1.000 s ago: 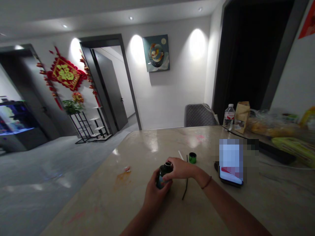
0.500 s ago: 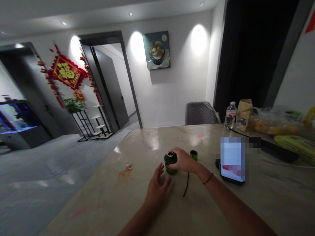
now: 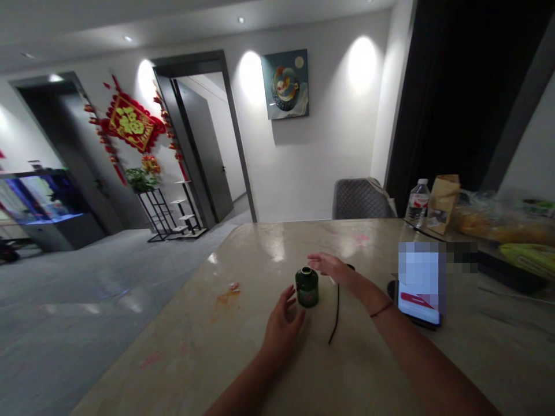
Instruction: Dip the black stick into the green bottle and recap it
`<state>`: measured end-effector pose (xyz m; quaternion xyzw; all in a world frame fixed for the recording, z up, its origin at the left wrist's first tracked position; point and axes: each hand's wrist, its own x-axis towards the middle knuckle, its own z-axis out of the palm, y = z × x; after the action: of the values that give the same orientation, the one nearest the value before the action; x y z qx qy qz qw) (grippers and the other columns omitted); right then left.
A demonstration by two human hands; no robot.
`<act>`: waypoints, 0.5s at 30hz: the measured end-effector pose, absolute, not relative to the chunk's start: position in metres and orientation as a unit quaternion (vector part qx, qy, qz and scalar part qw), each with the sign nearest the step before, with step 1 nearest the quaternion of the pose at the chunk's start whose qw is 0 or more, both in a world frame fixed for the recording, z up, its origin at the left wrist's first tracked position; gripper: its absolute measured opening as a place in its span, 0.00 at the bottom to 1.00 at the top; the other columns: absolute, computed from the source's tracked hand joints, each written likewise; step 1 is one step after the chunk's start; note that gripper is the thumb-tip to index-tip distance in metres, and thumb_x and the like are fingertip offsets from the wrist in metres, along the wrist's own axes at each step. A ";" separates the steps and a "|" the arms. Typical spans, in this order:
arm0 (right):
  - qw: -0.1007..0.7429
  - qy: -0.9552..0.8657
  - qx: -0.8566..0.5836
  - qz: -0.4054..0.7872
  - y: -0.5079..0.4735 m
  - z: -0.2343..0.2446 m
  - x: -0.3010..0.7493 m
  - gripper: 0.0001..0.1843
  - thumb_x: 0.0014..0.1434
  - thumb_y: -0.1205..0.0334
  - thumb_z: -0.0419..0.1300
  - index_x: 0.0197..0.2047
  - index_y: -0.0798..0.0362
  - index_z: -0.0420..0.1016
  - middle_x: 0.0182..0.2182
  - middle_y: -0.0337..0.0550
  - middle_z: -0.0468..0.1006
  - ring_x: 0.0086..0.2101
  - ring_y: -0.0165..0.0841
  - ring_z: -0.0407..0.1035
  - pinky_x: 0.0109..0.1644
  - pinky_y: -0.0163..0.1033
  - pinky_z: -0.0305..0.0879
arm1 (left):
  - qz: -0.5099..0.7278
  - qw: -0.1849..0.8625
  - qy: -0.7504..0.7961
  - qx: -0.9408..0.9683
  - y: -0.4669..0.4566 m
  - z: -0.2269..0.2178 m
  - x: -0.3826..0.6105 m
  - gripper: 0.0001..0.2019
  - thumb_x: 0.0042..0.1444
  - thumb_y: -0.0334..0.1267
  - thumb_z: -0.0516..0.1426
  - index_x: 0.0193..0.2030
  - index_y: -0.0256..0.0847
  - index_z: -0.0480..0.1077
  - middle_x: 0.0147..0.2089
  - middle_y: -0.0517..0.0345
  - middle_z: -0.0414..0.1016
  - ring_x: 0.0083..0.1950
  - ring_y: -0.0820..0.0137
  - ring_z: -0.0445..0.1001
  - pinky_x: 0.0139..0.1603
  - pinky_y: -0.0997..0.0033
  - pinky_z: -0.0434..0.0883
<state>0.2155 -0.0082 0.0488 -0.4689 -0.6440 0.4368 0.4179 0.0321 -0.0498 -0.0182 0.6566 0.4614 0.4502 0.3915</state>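
A small dark green bottle stands upright on the marble table top, its neck open with no cap on it. My left hand is open just left of the bottle, fingers spread, close to it or barely touching. My right hand is open and flat, beyond the bottle and apart from it. Its fingertips point left. Behind that hand, a green cap is mostly hidden. A thin black cord lies on the table under my right forearm, to the right of the bottle.
A phone with a blurred screen lies to the right. Further back stand a water bottle, a paper bag and plastic-wrapped food. A grey chair stands behind the table. The left table edge drops to a grey floor.
My right hand has let go of the bottle and moved back over the green cap. The bottle stands alone, and my left hand stays beside it. The view has shifted slightly.
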 end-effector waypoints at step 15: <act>0.170 -0.674 -0.719 0.002 -0.014 0.022 0.206 0.13 0.56 0.68 0.48 0.39 0.61 0.72 0.37 0.58 0.75 0.38 0.41 0.71 0.37 0.39 0.62 | 0.447 0.403 0.494 0.628 -0.056 -0.007 0.033 0.17 0.50 0.41 0.52 0.47 0.39 0.61 0.41 0.53 0.75 0.40 0.68 0.74 0.42 0.68 0.68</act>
<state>0.2060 -0.0143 0.0219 -0.7192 -0.6737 0.0017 0.1701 0.0334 -0.0555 -0.0071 0.6276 0.4936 0.4471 0.4033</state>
